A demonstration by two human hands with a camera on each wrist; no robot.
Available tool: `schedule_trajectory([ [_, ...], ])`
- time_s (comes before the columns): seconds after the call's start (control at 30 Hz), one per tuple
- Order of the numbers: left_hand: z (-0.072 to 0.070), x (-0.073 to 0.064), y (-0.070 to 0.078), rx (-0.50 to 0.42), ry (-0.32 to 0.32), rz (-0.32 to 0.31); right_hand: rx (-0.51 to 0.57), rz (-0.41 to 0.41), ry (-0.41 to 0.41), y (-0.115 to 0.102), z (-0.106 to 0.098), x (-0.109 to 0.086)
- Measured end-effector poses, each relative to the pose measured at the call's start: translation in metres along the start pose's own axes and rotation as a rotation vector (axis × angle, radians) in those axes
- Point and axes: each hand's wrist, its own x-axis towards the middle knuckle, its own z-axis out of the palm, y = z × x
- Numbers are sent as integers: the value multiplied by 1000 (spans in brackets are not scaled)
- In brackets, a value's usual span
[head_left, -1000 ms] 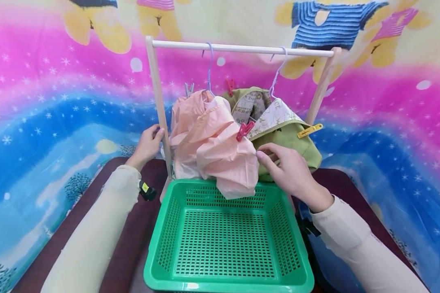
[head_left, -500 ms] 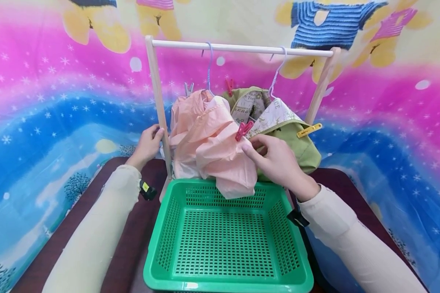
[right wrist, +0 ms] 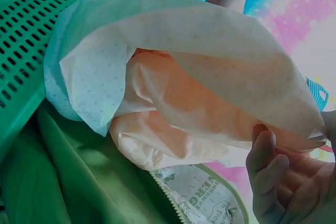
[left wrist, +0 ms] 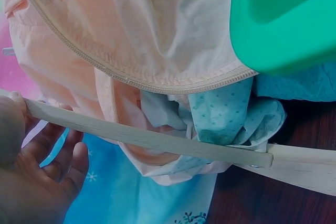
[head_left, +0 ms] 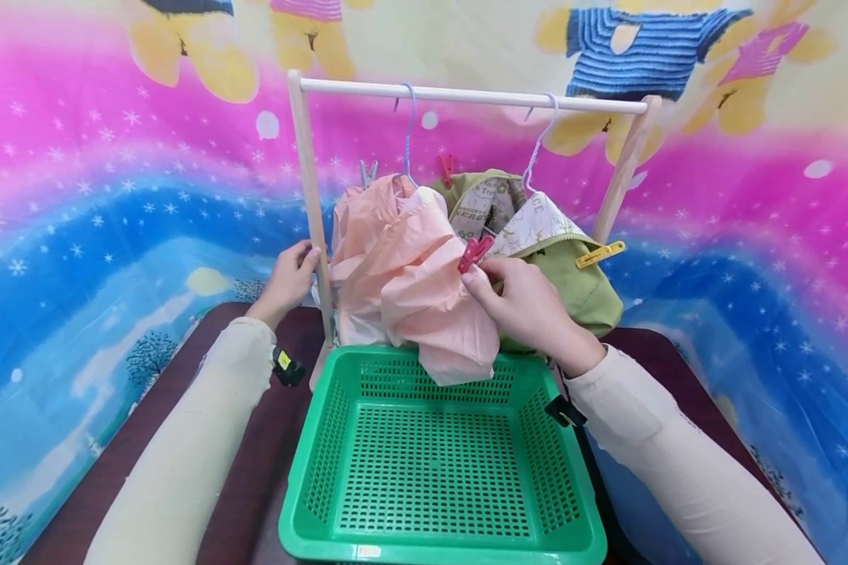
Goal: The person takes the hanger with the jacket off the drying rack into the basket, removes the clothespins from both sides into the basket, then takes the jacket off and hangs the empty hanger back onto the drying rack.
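My left hand (head_left: 287, 276) grips the left wooden post (head_left: 307, 157) of a small clothes rack; its thumb and fingers lie around the post in the left wrist view. A peach zip jacket (head_left: 403, 267) hangs from a purple hanger (head_left: 408, 133), its lower part draping over the basket rim. With thumb and fingers, my right hand (head_left: 526, 304) pinches the jacket's right edge, just under a red clothespin (head_left: 475, 253). The right wrist view shows the jacket's pale lining (right wrist: 210, 32) stretched toward the thumb. Behind the right hand hangs a green zip jacket (head_left: 579, 290).
A green perforated basket (head_left: 444, 552) stands in front of the rack on a dark red table (head_left: 243, 471). A yellow clothespin (head_left: 601, 254), a grey one (head_left: 369, 173) and another red one (head_left: 446, 170) clip the garments. A blue container (head_left: 639, 490) sits at the right.
My right hand has moved left and slightly up along the peach jacket's edge, and now pinches it below the red clothespin. The left hand stays on the post.
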Motion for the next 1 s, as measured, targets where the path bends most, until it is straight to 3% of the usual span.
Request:
schedule_trajectory([
  [0.73,2,2,-3,-20,-4,-16,-140,32,-111,5,-5,0],
  [1.0,2,3,-4,-7,7,-4,-149,42,-89,8,-4,0],
])
